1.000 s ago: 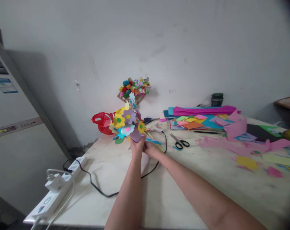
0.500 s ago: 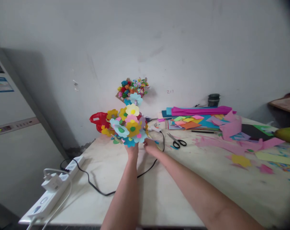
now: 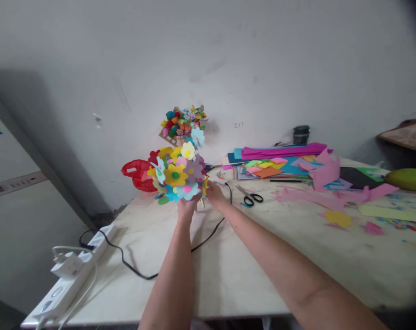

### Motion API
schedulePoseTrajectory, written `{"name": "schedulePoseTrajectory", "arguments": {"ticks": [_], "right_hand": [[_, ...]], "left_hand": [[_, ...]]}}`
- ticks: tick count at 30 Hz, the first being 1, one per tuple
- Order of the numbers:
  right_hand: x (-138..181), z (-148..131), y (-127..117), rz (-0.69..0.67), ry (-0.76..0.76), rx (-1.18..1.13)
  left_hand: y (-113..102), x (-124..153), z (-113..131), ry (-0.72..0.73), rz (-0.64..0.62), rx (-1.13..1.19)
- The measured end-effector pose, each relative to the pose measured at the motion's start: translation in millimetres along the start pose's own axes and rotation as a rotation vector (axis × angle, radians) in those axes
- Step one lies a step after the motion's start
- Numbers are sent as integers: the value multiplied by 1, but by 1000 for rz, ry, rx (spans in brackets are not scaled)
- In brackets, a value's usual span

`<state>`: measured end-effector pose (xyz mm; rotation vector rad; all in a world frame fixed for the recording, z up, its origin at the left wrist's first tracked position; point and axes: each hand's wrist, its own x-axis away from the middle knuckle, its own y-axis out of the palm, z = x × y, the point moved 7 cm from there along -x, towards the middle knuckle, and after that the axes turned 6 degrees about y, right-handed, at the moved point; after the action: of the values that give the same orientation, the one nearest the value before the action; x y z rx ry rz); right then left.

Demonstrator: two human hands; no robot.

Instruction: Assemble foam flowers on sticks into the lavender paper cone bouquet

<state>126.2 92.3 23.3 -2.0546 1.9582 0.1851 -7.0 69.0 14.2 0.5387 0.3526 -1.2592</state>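
A bouquet of paper flowers [image 3: 176,175] in yellow, light blue, purple and cream stands over the middle of the table. My left hand [image 3: 188,208] is closed round it from below, its fingers largely hidden under the blooms. At the bouquet's right side, my right hand [image 3: 215,193] has its fingers curled in close to a yellow flower. What those fingertips hold, if anything, is hidden. A pale stick-like end shows between the two hands. Right of my right hand lie black-handled scissors [image 3: 252,199].
Behind the bouquet are a red plastic bag [image 3: 138,178] and a flower arrangement [image 3: 182,123] by the wall. Coloured paper sheets [image 3: 283,152] and pink scraps [image 3: 326,172] cover the right side. A power strip [image 3: 58,291] lies left, its black cord [image 3: 134,269] crossing the table.
The bouquet has turned in my left hand: the light blue flower from its front now shows nearly edge-on at the left. My right hand stays at its right side. The view has shifted slightly.
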Motion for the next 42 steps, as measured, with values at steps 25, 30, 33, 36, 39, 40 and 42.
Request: {"name": "schedulePoseTrajectory", "arguments": {"ticks": [25, 30, 33, 36, 39, 40, 42], "right_hand": [[-13, 11, -22, 47, 109, -473], [-16, 24, -43, 224, 200, -308], [-18, 34, -58, 296, 215, -267], [-16, 40, -69, 336, 224, -144], [-13, 34, -70, 333, 184, 234], [-11, 30, -66, 317, 160, 380], [-8, 24, -56, 264, 102, 614]], "left_hand": [[42, 26, 3, -245, -564, 276], [28, 14, 1, -196, -391, 242], [15, 5, -1, -174, -245, 242], [4, -1, -4, -182, -136, 246], [-4, -5, -7, -170, -53, 226], [-8, -7, -7, -157, -20, 216], [-16, -9, -8, -134, 69, 182]]}}
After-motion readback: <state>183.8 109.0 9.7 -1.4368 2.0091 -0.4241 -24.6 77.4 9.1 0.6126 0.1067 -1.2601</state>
